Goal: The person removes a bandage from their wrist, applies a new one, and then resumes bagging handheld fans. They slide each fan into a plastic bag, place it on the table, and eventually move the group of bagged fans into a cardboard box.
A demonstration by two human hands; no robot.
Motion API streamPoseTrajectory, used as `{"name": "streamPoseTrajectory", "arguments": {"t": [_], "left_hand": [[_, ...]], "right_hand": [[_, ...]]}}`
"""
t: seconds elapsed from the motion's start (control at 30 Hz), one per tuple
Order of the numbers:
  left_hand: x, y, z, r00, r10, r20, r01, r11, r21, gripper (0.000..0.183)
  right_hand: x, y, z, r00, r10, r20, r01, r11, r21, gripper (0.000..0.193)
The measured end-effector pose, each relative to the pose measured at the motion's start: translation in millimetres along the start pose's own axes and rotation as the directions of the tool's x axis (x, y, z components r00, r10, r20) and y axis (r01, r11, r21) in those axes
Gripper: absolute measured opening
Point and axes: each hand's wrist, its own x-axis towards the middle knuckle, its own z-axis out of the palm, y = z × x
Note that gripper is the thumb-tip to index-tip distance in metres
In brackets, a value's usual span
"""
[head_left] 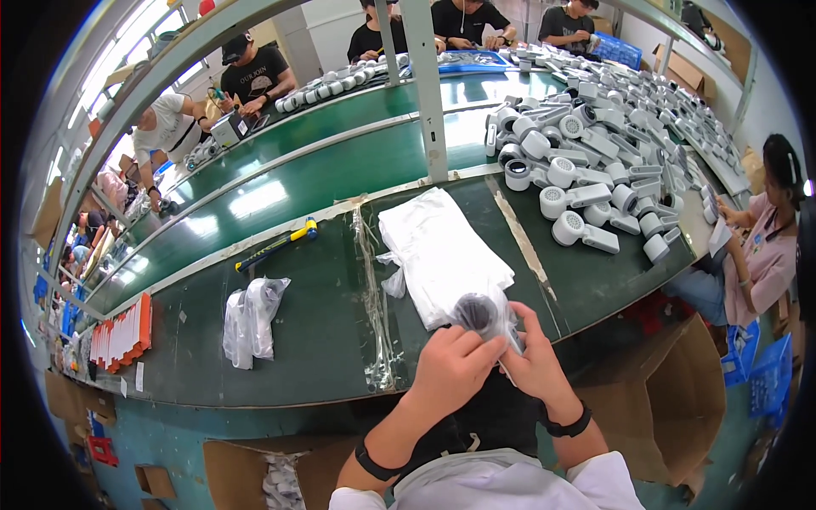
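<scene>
Over the near edge of the counter (314, 365), I have the plastic-wrapped device (476, 313) between both hands, its round head just beyond my left fingers, its long axis apparently slanting near and right. My left hand (450, 364) pinches narrowly at the wrapping; my right hand (537, 367) holds its right side, fingers wider. White bags (446, 234) lie just beyond.

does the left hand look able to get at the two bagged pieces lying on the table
Probably yes: only a flat tape strip and tabletop seem to lie between the left hand and the two bagged pieces, though it would likely have to leave the plastic-covered part it is handling.
</scene>
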Motion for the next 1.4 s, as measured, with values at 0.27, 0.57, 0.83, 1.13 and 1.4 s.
{"name": "streamPoseTrajectory", "arguments": {"t": [0.27,0.57,0.83,1.13,1.4], "left_hand": [[-21.2,11.8,13.6,0.995,-0.095,-0.022,0.086,0.964,-0.250,0.016],[-43.7,-12.9,-13.1,0.732,-0.680,0.046,0.482,0.468,-0.741,0.027],[-65.3,-21.8,-7.8,0.470,-0.739,0.482,0.449,-0.270,-0.852,0.033],[-118.3,-43.7,-93.9,0.384,-0.923,0.011,0.172,0.060,-0.983,0.034],[-179.0,-122.7,-261.8,0.220,-0.768,-0.602,0.880,0.422,-0.217,0.059]], "right_hand": [[20.5,26.3,23.6,0.965,-0.195,-0.178,0.241,0.924,0.296,0.059],[12.5,17.2,39.8,0.990,-0.138,-0.036,0.127,0.735,0.666,0.031],[0.6,-10.3,80.2,0.977,-0.213,0.016,0.172,0.829,0.532,0.030],[1.3,6.4,91.9,0.851,-0.501,0.157,0.492,0.865,0.095,0.012],[28.7,52.6,86.2,0.840,-0.472,0.269,0.492,0.871,-0.008,0.016]]}}
